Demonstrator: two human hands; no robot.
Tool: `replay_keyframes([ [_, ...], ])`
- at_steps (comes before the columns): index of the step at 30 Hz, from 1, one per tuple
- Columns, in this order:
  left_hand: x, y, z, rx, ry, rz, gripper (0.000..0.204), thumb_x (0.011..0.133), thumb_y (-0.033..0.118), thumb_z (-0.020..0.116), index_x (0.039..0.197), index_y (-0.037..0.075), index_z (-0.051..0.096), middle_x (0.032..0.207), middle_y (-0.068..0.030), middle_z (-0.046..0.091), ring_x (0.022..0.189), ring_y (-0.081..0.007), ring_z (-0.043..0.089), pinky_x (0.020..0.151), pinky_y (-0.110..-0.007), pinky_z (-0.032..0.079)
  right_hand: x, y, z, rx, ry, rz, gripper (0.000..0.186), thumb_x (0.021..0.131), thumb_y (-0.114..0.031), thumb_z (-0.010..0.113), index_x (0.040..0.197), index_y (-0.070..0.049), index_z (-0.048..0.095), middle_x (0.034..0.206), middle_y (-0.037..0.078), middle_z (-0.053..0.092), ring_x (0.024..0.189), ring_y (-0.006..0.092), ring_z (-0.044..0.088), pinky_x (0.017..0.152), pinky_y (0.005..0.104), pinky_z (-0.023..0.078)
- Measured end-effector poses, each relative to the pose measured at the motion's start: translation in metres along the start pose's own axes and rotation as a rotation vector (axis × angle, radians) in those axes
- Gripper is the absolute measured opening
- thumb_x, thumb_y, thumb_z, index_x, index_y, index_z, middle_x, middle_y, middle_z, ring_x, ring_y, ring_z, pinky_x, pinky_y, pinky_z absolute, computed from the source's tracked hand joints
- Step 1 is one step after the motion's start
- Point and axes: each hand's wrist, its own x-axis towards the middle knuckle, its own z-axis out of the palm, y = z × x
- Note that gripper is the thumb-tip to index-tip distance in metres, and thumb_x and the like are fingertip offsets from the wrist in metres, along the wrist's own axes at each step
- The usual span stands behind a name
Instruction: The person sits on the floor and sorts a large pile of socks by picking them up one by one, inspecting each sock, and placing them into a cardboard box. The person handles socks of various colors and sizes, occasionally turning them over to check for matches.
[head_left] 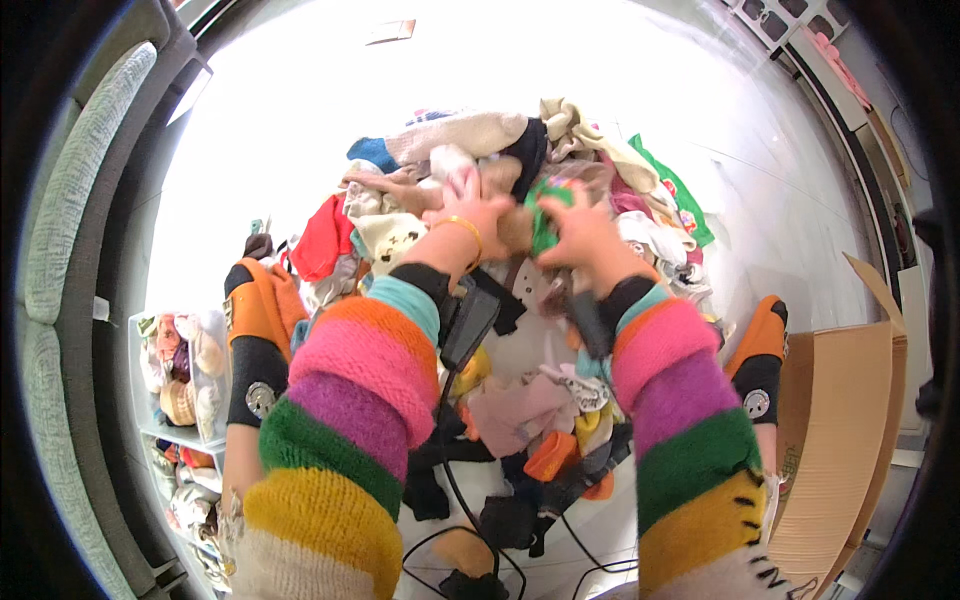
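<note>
Both hands are right in the thick of a big messy pile of socks (455, 135) on a shiny white floor (280, 80). Left hand (470, 222) is over the middle of it, fingers pointing away from the person and a bit spread, near some pale pinkish socks. It's blurry, so I can't tell if they're pinching anything. There's a thin yellow bracelet (466, 238) on that wrist.

Right hand (583, 235) is just to the right, with thumb and fingers apart at a bright green sock (545, 228). That sock sits between the two hands, in the middle of the pile, and honestly I can't tell if the fingers are closed on it or only touching.

Around the hands: a red sock (320, 240) out to the left, a blue one (372, 153) at the far left edge of the pile, and a green cloth with a pattern (685, 195) on the far right. Closer to the person there's a looser bunch, with a dusty pink sock (515, 412) near an orange one (550, 456), plus black cables (452, 480).

Clear bins (185, 432) full of socks stand on the left, an open cardboard box (835, 430) on the right.
</note>
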Motion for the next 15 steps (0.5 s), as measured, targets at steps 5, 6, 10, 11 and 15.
replay_keyframes([
  [5,-0.005,-0.074,0.021,-0.266,0.397,0.3,0.035,0.059,-0.001,0.053,0.093,0.009,0.055,0.112,-0.0169,0.045,0.109,-0.0375,0.04,0.09,-0.042,0.037,-0.034,0.03,0.003,0.076,0.205,-0.106,0.029,0.065,0.0,0.055,0.09,-0.014,0.052,0.087,0.014,0.052,0.078,0.0341,0.055,0.067,0.0415,0.045],
  [6,-0.005,-0.098,0.016,-0.329,0.548,0.307,0.035,0.058,-0.003,0.053,0.092,0.006,0.055,0.108,-0.0171,0.047,0.108,-0.0373,0.04,0.09,-0.042,0.036,-0.039,0.051,-0.007,0.081,0.291,-0.084,0.029,0.064,0.001,0.055,0.089,-0.012,0.052,0.085,0.014,0.052,0.076,0.0348,0.055,0.068,0.041,0.045],
  [10,-0.007,-0.163,-0.011,-0.652,0.604,0.14,0.034,0.06,-0.001,0.053,0.093,0.005,0.056,0.091,-0.0124,0.057,0.083,-0.0278,0.054,0.079,-0.033,0.042,-0.066,0.117,-0.048,0.126,0.482,0.097,0.025,0.06,0.0,0.057,0.084,-0.006,0.052,0.084,0.016,0.055,0.078,0.0327,0.054,0.066,0.0382,0.044],
  [11,-0.01,-0.17,-0.018,-0.907,0.574,0.101,0.032,0.062,-0.002,0.052,0.094,0.005,0.056,0.089,-0.0089,0.057,0.083,-0.0223,0.054,0.077,-0.03,0.042,-0.07,0.126,-0.059,0.221,0.526,0.14,0.023,0.061,-0.001,0.058,0.083,-0.007,0.053,0.083,0.016,0.055,0.077,0.0338,0.054,0.066,0.0379,0.044],
  [15,-0.034,-0.172,-0.047,-1.443,0.596,0.027,0.027,0.073,0.001,0.05,0.101,0.004,0.051,0.09,-0.0031,0.056,0.084,-0.0128,0.052,0.074,-0.024,0.042,-0.085,0.134,-0.102,0.771,0.559,0.303,0.018,0.066,0.0,0.055,0.083,-0.006,0.055,0.08,0.006,0.057,0.071,0.017,0.054,0.065,0.0253,0.042],
])
